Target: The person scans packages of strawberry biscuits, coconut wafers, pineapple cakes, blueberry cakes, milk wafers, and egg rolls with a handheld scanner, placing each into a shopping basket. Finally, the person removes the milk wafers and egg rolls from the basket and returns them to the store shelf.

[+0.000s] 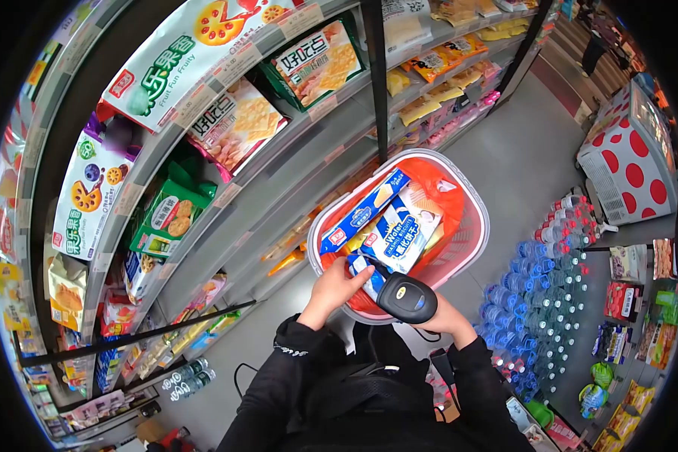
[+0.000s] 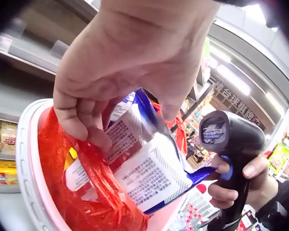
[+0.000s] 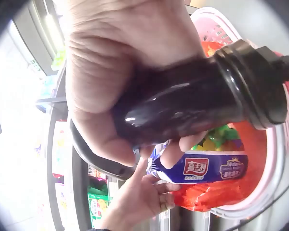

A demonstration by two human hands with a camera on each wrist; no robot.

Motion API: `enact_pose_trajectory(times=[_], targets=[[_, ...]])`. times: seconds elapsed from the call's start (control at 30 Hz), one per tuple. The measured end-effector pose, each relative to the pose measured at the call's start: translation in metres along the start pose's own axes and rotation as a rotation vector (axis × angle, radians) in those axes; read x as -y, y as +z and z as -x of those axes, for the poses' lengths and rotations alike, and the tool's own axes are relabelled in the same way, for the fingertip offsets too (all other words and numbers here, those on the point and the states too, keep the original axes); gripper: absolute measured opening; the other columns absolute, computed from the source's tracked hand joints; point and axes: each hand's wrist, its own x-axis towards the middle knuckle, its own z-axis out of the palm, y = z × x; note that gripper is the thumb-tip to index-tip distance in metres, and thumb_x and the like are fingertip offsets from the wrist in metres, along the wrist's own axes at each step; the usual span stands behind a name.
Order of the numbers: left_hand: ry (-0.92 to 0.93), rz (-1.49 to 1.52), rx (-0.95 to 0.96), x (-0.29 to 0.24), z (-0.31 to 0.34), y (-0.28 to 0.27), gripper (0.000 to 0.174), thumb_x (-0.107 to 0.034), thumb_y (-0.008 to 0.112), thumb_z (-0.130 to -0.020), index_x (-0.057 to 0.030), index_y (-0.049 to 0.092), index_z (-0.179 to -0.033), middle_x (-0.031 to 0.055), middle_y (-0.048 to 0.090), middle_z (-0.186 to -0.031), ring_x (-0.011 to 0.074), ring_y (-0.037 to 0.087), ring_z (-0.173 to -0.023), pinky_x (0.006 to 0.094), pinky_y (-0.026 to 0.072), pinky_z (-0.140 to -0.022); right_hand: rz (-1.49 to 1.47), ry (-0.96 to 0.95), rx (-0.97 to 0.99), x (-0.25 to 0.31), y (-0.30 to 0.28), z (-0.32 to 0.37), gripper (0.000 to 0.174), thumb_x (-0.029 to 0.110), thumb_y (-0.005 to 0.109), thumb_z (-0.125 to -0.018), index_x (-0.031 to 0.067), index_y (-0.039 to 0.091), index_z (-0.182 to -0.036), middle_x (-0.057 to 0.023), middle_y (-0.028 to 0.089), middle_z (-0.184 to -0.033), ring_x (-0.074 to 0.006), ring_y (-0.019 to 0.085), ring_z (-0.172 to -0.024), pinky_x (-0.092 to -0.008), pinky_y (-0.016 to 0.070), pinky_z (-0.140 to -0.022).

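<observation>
My left hand [image 1: 330, 292] pinches a blue and white wafer biscuit packet [image 2: 151, 168] at the basket's near edge, its printed back turned up in the left wrist view. The right hand [image 1: 448, 320] grips a black barcode scanner [image 1: 407, 297] by its handle, with a finger at the blue trigger [image 2: 226, 168]. The scanner's head is close beside the packet. Below lies a pink and white basket [image 1: 481, 207] lined with a red plastic bag [image 1: 450, 215]. Inside are a long blue biscuit packet [image 1: 361, 215] and a blue and white Wafer packet [image 1: 399, 235].
Shelves of biscuit packs [image 1: 237, 124] curve along the left and far side. To the right, many bottles [image 1: 531, 290] stand on the floor, with a red-dotted white box [image 1: 629, 162] behind them. More snack packs [image 1: 627, 300] hang at the far right.
</observation>
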Motion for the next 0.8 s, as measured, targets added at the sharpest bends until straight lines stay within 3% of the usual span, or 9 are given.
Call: enact_pose_trajectory(times=[0.03,0.07,0.1,0.17,0.2,0.33,0.4,0.53,0.8], targets=[[-0.058,0.051,0.042,0.005,-0.002,0.004,0.065,-0.052,0.058,-0.069,0.0043,0.049,-0.1,0.0177,0.057,-0.082,0.0283,0.055,-0.084,0.0342,0.0422,-0.072,0.0,0.003,0.01,-0.001,0.0,-0.001,0.051,0.005,0.069,-0.054,0.0018,0.05,-0.101,-0.0078,0.059,-0.09,-0.0149,0.054,-0.083,-0.0296,0.0426,-0.075],[0.007,0.098,0.033,0.014,-0.006,0.012,0.07,-0.052,0.06,-0.067,0.0071,0.045,-0.102,0.0167,0.058,-0.081,0.0264,0.059,-0.071,0.0324,0.046,-0.063,-0.019,0.02,0.034,-0.002,0.001,-0.002,0.052,0.005,0.069,-0.054,0.0019,0.049,-0.102,-0.0079,0.058,-0.091,-0.0149,0.054,-0.084,-0.0294,0.0424,-0.075],[-0.003,0.102,0.028,0.009,-0.003,0.011,0.07,-0.052,0.06,-0.067,0.0071,0.045,-0.102,0.0167,0.058,-0.081,0.0264,0.059,-0.071,0.0324,0.046,-0.063,-0.039,0.039,0.06,-0.003,0.002,-0.003,0.053,0.006,0.069,-0.054,0.0019,0.049,-0.104,-0.008,0.058,-0.093,-0.0149,0.054,-0.085,-0.0293,0.0422,-0.076],[-0.13,0.384,0.124,-0.003,0.003,0.008,0.067,-0.046,0.064,-0.068,0.0056,0.041,-0.104,0.0121,0.057,-0.073,0.0164,0.058,-0.052,0.0262,0.0462,-0.045,-0.033,0.055,0.099,0.001,0.004,-0.005,0.054,0.007,0.069,-0.054,0.0018,0.048,-0.104,-0.0081,0.058,-0.094,-0.0149,0.054,-0.085,-0.0293,0.0422,-0.076],[-0.137,0.392,0.07,-0.003,0.003,0.01,0.062,-0.039,0.066,-0.068,0.0046,0.039,-0.102,0.0103,0.056,-0.07,0.0113,0.052,-0.039,0.0212,0.0417,-0.034,-0.026,0.067,0.122,0.002,0.005,-0.006,0.055,0.008,0.069,-0.055,0.0017,0.048,-0.105,-0.0082,0.057,-0.094,-0.015,0.053,-0.086,-0.0292,0.0421,-0.076],[-0.158,0.308,0.102,0.001,0.006,0.005,0.056,-0.037,0.065,-0.067,0.0037,0.044,-0.099,0.0097,0.059,-0.072,0.0155,0.057,-0.047,0.0253,0.046,-0.044,-0.01,0.046,0.131,0.001,0.006,-0.005,0.056,0.009,0.069,-0.055,0.0019,0.048,-0.106,-0.0082,0.057,-0.096,-0.015,0.053,-0.088,-0.029,0.0416,-0.077],[-0.076,0.226,0.057,0.005,0.011,0.004,0.049,-0.032,0.064,-0.068,0.0029,0.045,-0.096,0.0093,0.059,-0.07,0.0156,0.058,-0.05,0.0257,0.0472,-0.046,0.039,-0.035,0.094,0.001,0.005,-0.004,0.057,0.009,0.07,-0.055,0.0019,0.047,-0.107,-0.0082,0.057,-0.097,-0.015,0.052,-0.091,-0.0294,0.0409,-0.079],[-0.045,0.395,0.131,0.004,0.03,-0.012,0.045,-0.029,0.063,-0.068,0.0025,0.046,-0.095,0.0098,0.059,-0.071,0.0158,0.059,-0.052,0.0257,0.0478,-0.048,-0.05,-0.046,-0.025,0.006,-0.003,-0.003,0.054,0.008,0.07,-0.058,0.0013,0.048,-0.107,-0.008,0.057,-0.098,-0.0145,0.052,-0.091,-0.0294,0.0402,-0.081],[-0.041,0.604,0.275,0.003,0.078,-0.076,0.047,-0.021,0.063,-0.072,-0.0013,0.043,-0.109,0.0021,0.055,-0.084,0.0063,0.052,-0.066,0.0191,0.0433,-0.052,-0.07,0.001,-0.132,0.016,-0.011,-0.003,0.049,0.01,0.07,-0.059,0.0016,0.05,-0.103,-0.0069,0.058,-0.095,-0.0128,0.053,-0.086,-0.0281,0.0417,-0.077]])
